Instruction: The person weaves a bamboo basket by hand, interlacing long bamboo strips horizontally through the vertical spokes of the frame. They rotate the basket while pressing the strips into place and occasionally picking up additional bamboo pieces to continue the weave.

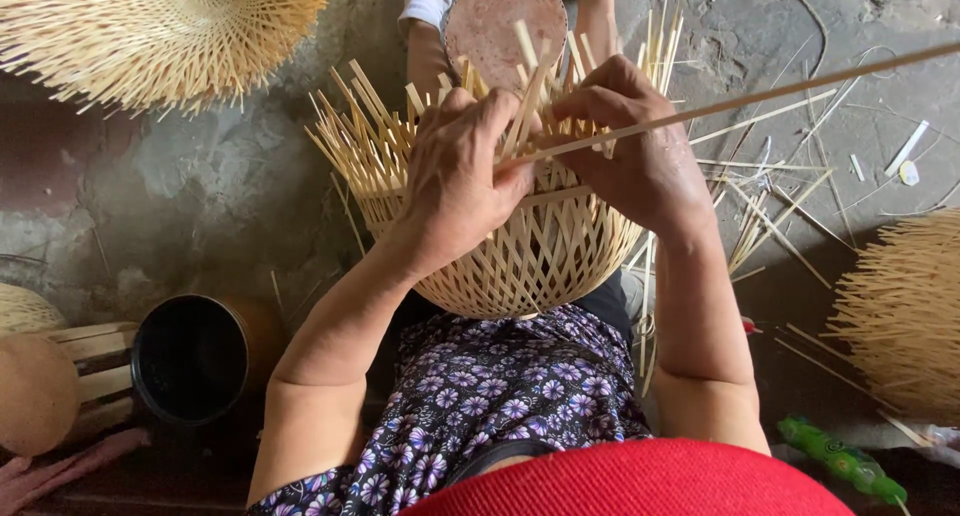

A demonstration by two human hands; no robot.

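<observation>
Far left, low: a tan gourd-like form (35,391) on a wooden slat frame (100,361), then a dark round pot (190,358) with a black inside. Top left: a woven piece (160,26) with splayed strip ends, lying on the concrete floor (200,196).

Centre: the basket (530,246), open-weave bamboo, sits in the person's lap just above the floral shirt (490,396), its loose strips sticking up. Left hand (460,176) is curled over the rim from the left, fingers closed on the upright strips. Right hand (625,141) is on the rim opposite, fingers pinching a long strip (760,101) that runs up and off to the right edge. The two hands are close together, fingertips nearly meeting over the rim. A reddish round disc (505,21) lies beyond the basket, between the feet.

Right: loose strips (780,216) scattered on the floor, another woven piece (905,311) at the edge, a green bottle (840,461) at bottom right. Red hat brim (630,481) at bottom.
</observation>
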